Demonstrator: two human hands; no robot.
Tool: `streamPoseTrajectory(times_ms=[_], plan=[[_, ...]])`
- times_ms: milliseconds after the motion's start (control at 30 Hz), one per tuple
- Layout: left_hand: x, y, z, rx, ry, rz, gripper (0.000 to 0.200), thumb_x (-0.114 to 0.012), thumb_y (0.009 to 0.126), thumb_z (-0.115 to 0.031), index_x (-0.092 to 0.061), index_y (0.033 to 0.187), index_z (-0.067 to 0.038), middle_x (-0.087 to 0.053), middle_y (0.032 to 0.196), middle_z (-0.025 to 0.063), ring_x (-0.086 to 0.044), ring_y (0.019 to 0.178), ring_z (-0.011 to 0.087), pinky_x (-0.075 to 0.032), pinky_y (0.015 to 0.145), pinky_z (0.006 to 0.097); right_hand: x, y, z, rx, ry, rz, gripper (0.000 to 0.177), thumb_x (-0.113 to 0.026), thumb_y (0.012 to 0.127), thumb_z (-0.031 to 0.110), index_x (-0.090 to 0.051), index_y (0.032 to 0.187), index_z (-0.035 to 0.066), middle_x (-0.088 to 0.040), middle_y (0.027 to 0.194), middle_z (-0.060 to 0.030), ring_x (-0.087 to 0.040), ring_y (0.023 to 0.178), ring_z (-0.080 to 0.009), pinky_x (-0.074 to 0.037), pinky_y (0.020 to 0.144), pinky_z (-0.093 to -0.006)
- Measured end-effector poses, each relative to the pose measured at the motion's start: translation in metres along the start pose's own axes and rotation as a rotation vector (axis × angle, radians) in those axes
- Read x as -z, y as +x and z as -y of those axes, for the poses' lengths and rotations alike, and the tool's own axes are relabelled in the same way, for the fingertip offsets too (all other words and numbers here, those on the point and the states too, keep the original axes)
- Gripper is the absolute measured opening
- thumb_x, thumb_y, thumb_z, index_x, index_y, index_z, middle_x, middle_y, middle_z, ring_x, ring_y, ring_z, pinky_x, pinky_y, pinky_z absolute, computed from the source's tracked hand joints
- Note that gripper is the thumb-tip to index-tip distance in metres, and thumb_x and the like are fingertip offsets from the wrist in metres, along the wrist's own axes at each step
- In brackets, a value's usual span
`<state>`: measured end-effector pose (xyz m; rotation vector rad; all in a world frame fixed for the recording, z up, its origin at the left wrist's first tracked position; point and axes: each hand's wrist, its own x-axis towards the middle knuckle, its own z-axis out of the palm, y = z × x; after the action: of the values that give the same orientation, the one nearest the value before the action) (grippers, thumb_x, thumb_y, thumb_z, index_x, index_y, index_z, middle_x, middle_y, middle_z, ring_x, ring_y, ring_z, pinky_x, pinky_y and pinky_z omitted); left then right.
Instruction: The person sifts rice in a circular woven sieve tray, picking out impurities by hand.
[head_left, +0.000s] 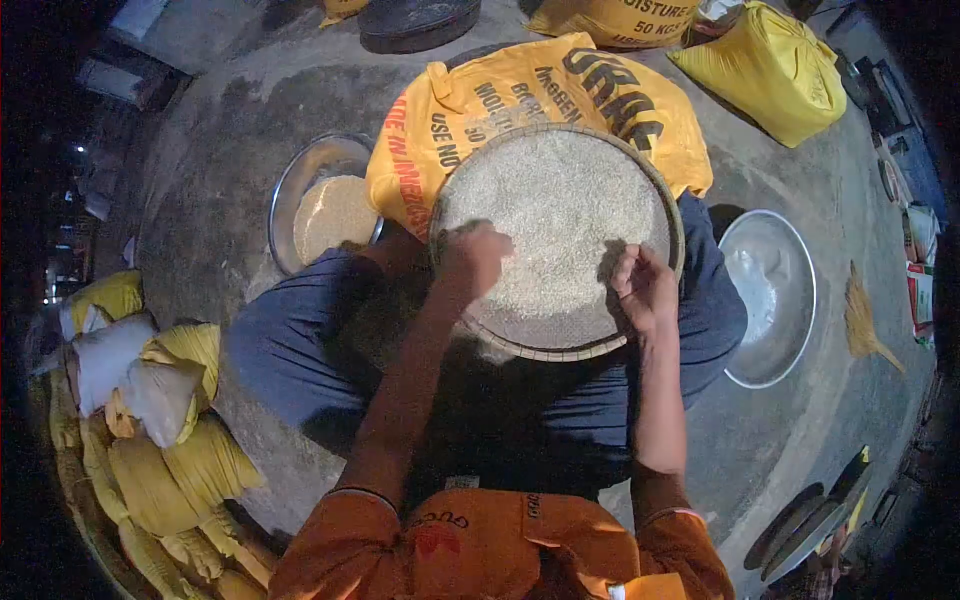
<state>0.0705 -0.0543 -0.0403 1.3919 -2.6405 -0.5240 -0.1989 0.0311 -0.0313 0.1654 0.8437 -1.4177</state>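
Orange shirt point(480, 545), round woven tray point(545, 345), pale white rice point(560, 200) spread inside

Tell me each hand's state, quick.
Left hand: fingers curled on the rice in the tray; grip cannot be told.
Right hand: fingers curled at the rice; grip unclear.

Left of the left hand point(475, 260), a grain-filled bowl point(308, 165) blocked the floor. Right of the right hand point(645, 290) sat an empty basin point(770, 300). Beyond both lay a yellow sack point(540, 95). Bare floor point(215, 170) lay open farther left.
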Motion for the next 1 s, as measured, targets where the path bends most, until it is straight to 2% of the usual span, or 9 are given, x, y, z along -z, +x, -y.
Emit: streamPoseTrajectory(times_ms=[67, 300, 333, 400, 500, 633, 733, 800, 1000], plan=[[-0.003, 0.004, 0.024, -0.097, -0.212, -0.344, 0.014, -0.059, 0.072, -0.003, -0.069, 0.078, -0.011, -0.057, 0.081, 0.0128, -0.059, 0.08, 0.034, -0.046, 0.075, 0.0427, 0.009, 0.004, 0.0, 0.012, -0.015, 0.038, 0.022, -0.045, 0.096, 0.019, -0.057, 0.089, 0.001, -0.056, 0.072, -0.0042, -0.055, 0.062, -0.0155, -0.048, 0.055, -0.0278], [-0.014, 0.018, 0.069, -0.167, -0.111, -0.456, 0.039, -0.069, 0.076, -0.019, -0.057, 0.112, -0.009, -0.059, 0.099, 0.0152, -0.059, 0.092, 0.0344, -0.048, 0.079, 0.0435, 0.013, 0.008, 0.0, 0.055, -0.068, 0.142, 0.025, -0.043, 0.097, 0.02, -0.057, 0.089, 0.002, -0.055, 0.072, -0.0042, -0.054, 0.059, -0.0161, -0.048, 0.056, -0.0273], [-0.015, 0.02, 0.068, -0.163, -0.112, -0.455, 0.039, -0.069, 0.076, -0.019, -0.057, 0.112, -0.009, -0.059, 0.099, 0.0152, -0.059, 0.092, 0.0344, -0.048, 0.079, 0.0435, 0.011, 0.008, 0.0, 0.052, -0.07, 0.141, 0.025, -0.043, 0.097, 0.02, -0.057, 0.089, 0.002, -0.055, 0.072, -0.0042, -0.054, 0.059, -0.0161, -0.048, 0.056, -0.0273], [-0.019, 0.026, 0.056, 0.202, -0.119, -0.313, 0.038, -0.073, 0.076, -0.023, -0.06, 0.108, -0.008, -0.06, 0.105, 0.0161, -0.059, 0.097, 0.0343, -0.048, 0.082, 0.0434, 0.009, 0.008, -0.001, 0.013, -0.025, 0.053, 0.026, -0.042, 0.098, 0.021, -0.057, 0.088, 0.001, -0.055, 0.071, -0.0041, -0.053, 0.059, -0.0164, -0.048, 0.056, -0.0272], [-0.021, 0.037, 0.036, 0.299, -0.157, -0.22, 0.033, -0.074, 0.077, -0.027, -0.064, 0.103, -0.009, -0.061, 0.107, 0.0159, -0.058, 0.097, 0.0338, -0.048, 0.082, 0.0424, 0.014, 0.011, -0.002, 0.043, -0.105, 0.101, 0.026, -0.041, 0.098, 0.021, -0.056, 0.089, 0.001, -0.054, 0.071, -0.0043, -0.053, 0.061, -0.0165, -0.047, 0.057, -0.0273], [-0.003, 0.038, 0.022, 0.139, -0.178, -0.053, 0.028, -0.072, 0.077, -0.03, -0.067, 0.095, -0.011, -0.062, 0.102, 0.0149, -0.06, 0.092, 0.0341, -0.049, 0.08, 0.042, 0.013, 0.011, -0.001, 0.034, -0.091, 0.111, 0.026, -0.041, 0.098, 0.021, -0.056, 0.089, 0.001, -0.054, 0.071, -0.0045, -0.053, 0.061, -0.0168, -0.047, 0.056, -0.0275], [0.002, 0.041, 0.026, 0.013, -0.102, -0.346, 0.022, -0.067, 0.08, -0.027, -0.068, 0.092, -0.009, -0.064, 0.092, 0.0139, -0.061, 0.087, 0.0328, -0.049, 0.075, 0.0421, 0.004, 0.008, -0.001, 0.017, -0.04, 0.071, 0.025, -0.042, 0.097, 0.021, -0.056, 0.088, 0.002, -0.053, 0.069, -0.0044, -0.052, 0.059, -0.0172, -0.045, 0.054, -0.0279], [0.013, 0.038, 0.027, 0.003, -0.323, -0.291, 0.012, -0.064, 0.08, -0.018, -0.067, 0.084, -0.007, -0.062, 0.077, 0.0135, -0.062, 0.078, 0.0303, -0.049, 0.071, 0.0399, -0.001, 0.006, -0.002, 0.006, -0.032, -0.001, 0.025, -0.042, 0.097, 0.02, -0.056, 0.087, 0.002, -0.051, 0.068, -0.0038, -0.05, 0.058, -0.0174, -0.044, 0.054, -0.0278], [0.008, 0.0, -0.019, -0.042, -0.508, -0.036, 0.005, -0.067, 0.078, -0.009, -0.066, 0.08, -0.005, -0.064, 0.074, 0.0127, -0.062, 0.071, 0.0259, -0.048, 0.067, 0.0338, -0.008, 0.003, -0.011, -0.039, -0.038, 0.091, 0.024, -0.044, 0.096, 0.021, -0.057, 0.087, 0.003, -0.053, 0.069, -0.0038, -0.052, 0.057, -0.0167, -0.044, 0.053, -0.0269]])
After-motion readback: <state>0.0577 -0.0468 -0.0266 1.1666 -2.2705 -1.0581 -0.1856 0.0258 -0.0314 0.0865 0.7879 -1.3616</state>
